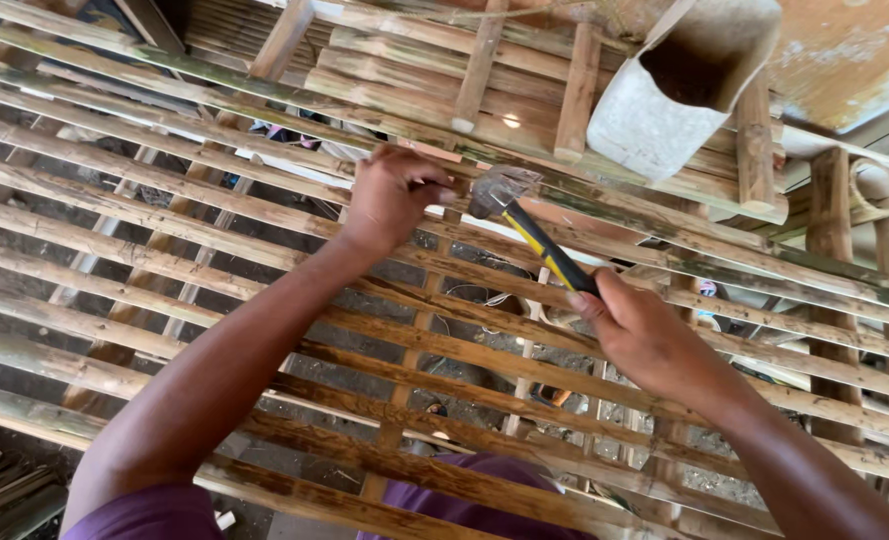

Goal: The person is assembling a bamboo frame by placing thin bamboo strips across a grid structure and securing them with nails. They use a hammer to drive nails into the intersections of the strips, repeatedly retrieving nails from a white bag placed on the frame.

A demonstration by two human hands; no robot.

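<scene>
1. The right hand (649,335) is closed around the lower end of a hammer (524,225), its fingers wrapped over the black and yellow handle.
2. The hammer slants up and to the left from that hand; its grey metal head sits just beside the left hand, over a bamboo slat.
3. The left hand (394,195) is curled, fingertips pinched together against the slat right beside the hammer head. Whether it pinches a nail or anything else there cannot be told; whatever lies between the fingertips is too small to see.
4. Both hands work over a bamboo frame (164,215): long split slats run across the view, fixed to thinner cross pieces beneath them.
5. Through the gaps between the slats, dark ground and scattered bits show below.
6. At the top right, a pale grey container (654,115) with an open, dark mouth rests on the far part of the frame, well apart from the left hand and above the hammer head.
7. At the bottom edge, purple cloth (484,500) shows between the forearms.
</scene>
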